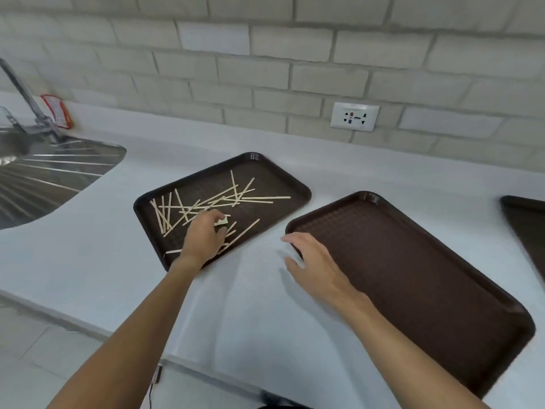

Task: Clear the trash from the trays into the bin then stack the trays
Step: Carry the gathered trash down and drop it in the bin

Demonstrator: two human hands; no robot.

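Trash lay in the dark brown rectangular plastic tray [296, 186]: thin pale wooden sticks [206, 202] were scattered criss-cross over its textured floor, thickest toward its left end. Your left hand [203, 238] was over that tray's near edge with the fingers curled in. A small pale scrap [221, 222] was pinched at the tips of thumb and forefinger, and a few sticks were partly hidden under the hand.

Right of that tray and apart from it, a second brown plastic tray [413, 276] of the same shape lay at an angle on the white countertop [250, 314], its floor bare. Your right hand [312, 261] was at this second tray's corner nearest the stick tray, fingers straight and loosely spread, holding nothing. Blur kept you from telling whether it touched the rim.

Further right, the corner of a third dark tray [528, 222] showed at the picture's edge. Left of the stick tray were a ribbed steel drainboard [50, 175] and a metal tap [20, 90], with a red-and-white packet [57, 111] against the wall. Behind the stick tray, a white wall socket [354, 116] sat in the pale brick wall [265, 69].
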